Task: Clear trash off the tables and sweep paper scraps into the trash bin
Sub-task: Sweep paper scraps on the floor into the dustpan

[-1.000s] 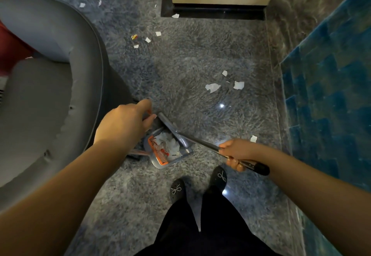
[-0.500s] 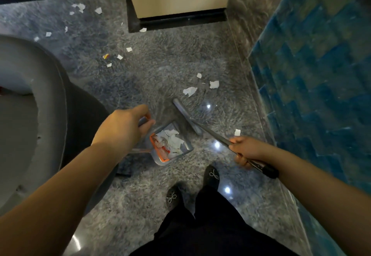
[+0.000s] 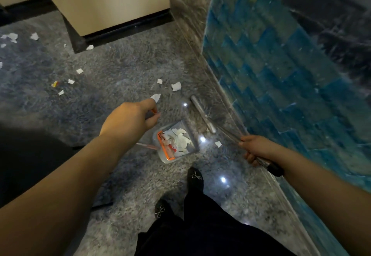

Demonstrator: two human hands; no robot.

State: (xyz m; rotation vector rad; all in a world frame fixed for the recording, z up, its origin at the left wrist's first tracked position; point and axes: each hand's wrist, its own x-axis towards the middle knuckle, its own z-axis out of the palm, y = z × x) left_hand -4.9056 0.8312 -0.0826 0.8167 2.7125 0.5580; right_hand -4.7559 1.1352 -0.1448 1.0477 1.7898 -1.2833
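A grey dustpan (image 3: 192, 137) with an orange comb edge rests on the marble floor, holding several white paper scraps. My left hand (image 3: 130, 119) grips the top of its upright handle. My right hand (image 3: 259, 149) is closed on the metal broom handle. The grey broom head (image 3: 202, 113) lies on the floor to the right of the dustpan, close to the blue wall. One scrap (image 3: 218, 144) lies between dustpan and my right hand. More scraps (image 3: 176, 86) lie just beyond my left hand, and others (image 3: 70, 81) are scattered to the far left.
A blue tiled wall (image 3: 281, 75) runs along the right. A beige cabinet with a black plinth (image 3: 120, 27) stands ahead. A dark chair shape (image 3: 30, 155) is at the left. My feet in black shoes (image 3: 195, 177) stand just behind the dustpan.
My view has swung right and closer to the blue wall. The broom head has moved away from the dustpan toward the wall. The grey chair has slid mostly out of view.
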